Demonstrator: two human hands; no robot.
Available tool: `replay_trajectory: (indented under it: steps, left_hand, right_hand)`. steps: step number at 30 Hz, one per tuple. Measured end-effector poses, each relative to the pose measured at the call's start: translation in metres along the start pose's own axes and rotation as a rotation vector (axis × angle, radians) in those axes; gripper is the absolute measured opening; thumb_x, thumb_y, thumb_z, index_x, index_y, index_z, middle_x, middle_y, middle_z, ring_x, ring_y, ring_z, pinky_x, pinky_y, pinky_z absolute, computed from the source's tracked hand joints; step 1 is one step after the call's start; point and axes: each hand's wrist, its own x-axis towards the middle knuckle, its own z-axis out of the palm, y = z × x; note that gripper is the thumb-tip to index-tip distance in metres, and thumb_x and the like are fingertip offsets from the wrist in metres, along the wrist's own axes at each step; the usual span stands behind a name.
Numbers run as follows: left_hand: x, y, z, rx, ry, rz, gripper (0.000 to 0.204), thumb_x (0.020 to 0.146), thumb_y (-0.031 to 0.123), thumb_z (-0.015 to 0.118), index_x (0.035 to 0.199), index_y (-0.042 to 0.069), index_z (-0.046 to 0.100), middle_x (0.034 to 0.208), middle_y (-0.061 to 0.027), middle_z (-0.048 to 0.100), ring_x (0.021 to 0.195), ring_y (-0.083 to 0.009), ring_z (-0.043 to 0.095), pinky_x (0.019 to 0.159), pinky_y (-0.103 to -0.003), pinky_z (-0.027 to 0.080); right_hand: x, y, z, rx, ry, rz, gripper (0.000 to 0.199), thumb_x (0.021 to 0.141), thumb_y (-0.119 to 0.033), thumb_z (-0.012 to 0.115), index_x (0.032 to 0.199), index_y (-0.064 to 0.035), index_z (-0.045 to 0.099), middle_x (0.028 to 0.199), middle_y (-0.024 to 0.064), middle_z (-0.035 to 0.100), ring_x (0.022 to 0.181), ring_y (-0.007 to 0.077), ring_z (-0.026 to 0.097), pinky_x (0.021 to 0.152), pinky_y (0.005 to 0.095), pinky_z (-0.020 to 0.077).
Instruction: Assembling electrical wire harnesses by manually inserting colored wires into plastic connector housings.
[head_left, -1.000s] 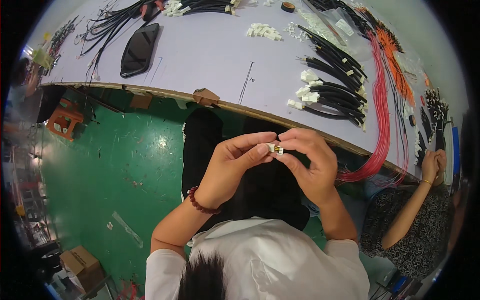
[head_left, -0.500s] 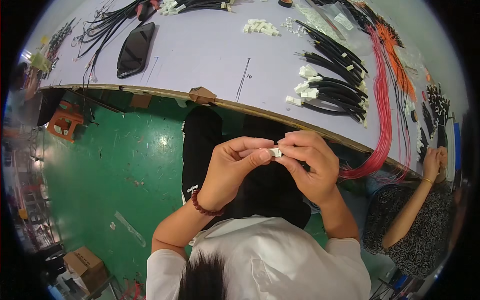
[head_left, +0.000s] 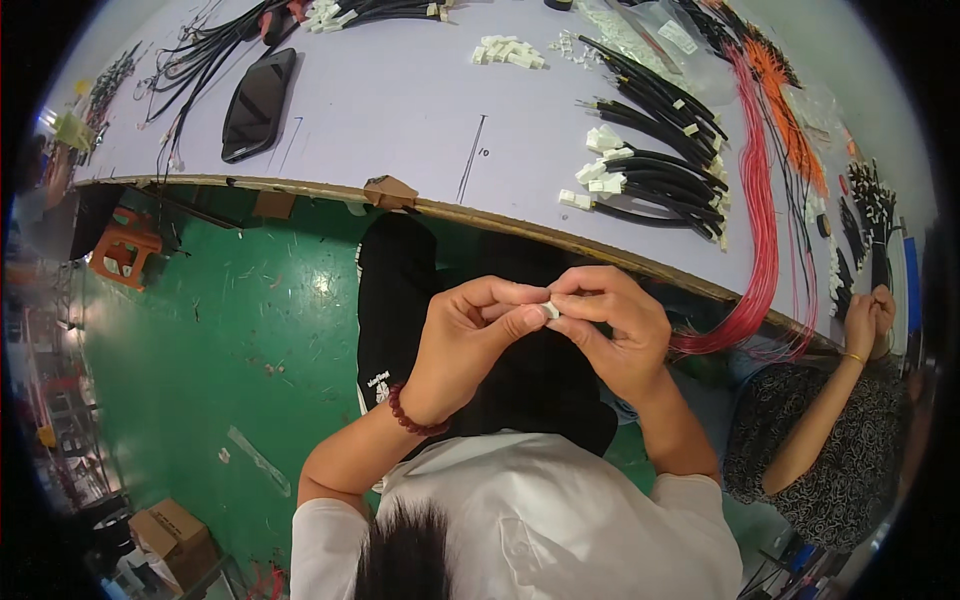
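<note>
Over my lap, just off the table's front edge, both hands meet around a small white plastic connector (head_left: 549,310). My left hand (head_left: 480,325) pinches it between thumb and forefinger, with a beaded bracelet on that wrist. The fingertips of my right hand (head_left: 615,325) close on its other side. Much of the connector is hidden by the fingers. Past my right hand on the table lie black sleeved cables (head_left: 665,185), some with white connectors (head_left: 605,178) on their ends. A heap of loose white connectors (head_left: 508,52) sits farther back.
A black phone (head_left: 258,105) lies at the table's left, near dark cables (head_left: 215,45). Pink wires (head_left: 760,220) hang over the front edge at right, beside orange wires (head_left: 785,110). A co-worker's hands (head_left: 868,320) are at far right. An orange stool (head_left: 125,250) stands on the green floor.
The connector shows less between my fingertips, and my right fingers have shifted slightly left over it. The table scene has slid a little left in view.
</note>
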Motion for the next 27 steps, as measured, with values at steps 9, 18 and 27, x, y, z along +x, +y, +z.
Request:
replay_trajectory:
  steps: [9,18,27]
  left_hand:
    - [0.016,0.03,0.004,0.112,-0.183,0.143,0.045,0.09,0.019,0.065,0.127,-0.003,0.052,0.113,-0.0162,0.066,0.096,-0.0203,0.067,0.083,-0.028,0.053]
    - [0.068,0.075,-0.023,0.347,-0.12,0.21,0.025,0.095,0.014,0.058,0.114,-0.002,0.061,0.113,-0.012,0.066,0.089,-0.0128,0.064,0.08,-0.025,0.051]
    - [0.155,0.115,-0.037,0.945,-0.101,0.341,0.02,0.091,0.01,0.061,0.107,0.0,0.066,0.103,-0.0078,0.069,0.088,-0.0137,0.064,0.079,-0.027,0.052]
  right_hand:
    - [0.047,-0.019,-0.057,-0.359,-0.052,-0.079,0.019,0.07,-0.001,0.076,0.087,-0.0026,0.066,0.087,0.0107,0.065,0.078,0.0244,0.064,0.067,0.031,0.0507]
    - [0.109,0.041,-0.083,-0.557,-0.184,0.079,0.017,0.075,-0.008,0.074,0.088,-0.0015,0.066,0.096,0.0104,0.062,0.094,0.0275,0.057,0.084,0.0358,0.0456]
    - [0.156,0.078,-0.112,-0.528,-0.109,0.071,0.01,0.078,-0.006,0.067,0.087,-0.0014,0.066,0.089,0.0106,0.061,0.088,0.0257,0.06,0.08,0.0339,0.0468]
